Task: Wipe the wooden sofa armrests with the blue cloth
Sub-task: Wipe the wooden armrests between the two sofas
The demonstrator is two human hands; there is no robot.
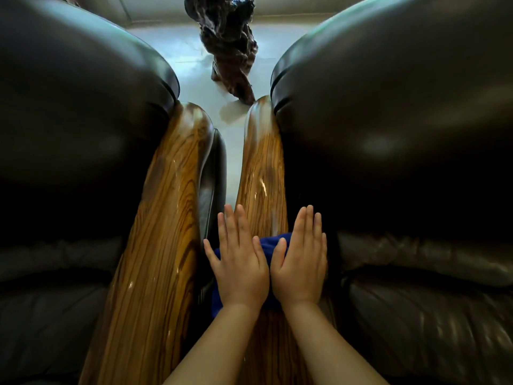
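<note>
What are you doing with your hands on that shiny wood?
A person is wiping a sofa. Both hands, the left hand and the right hand, lie flat side by side on a blue cloth, pressing it onto the right wooden armrest. The left wooden armrest beside it has no hand or cloth on it.

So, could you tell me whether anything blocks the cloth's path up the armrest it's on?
Nothing visible does: both hands, left hand and right hand, press the blue cloth flat, and the right armrest ahead is bare.
</note>
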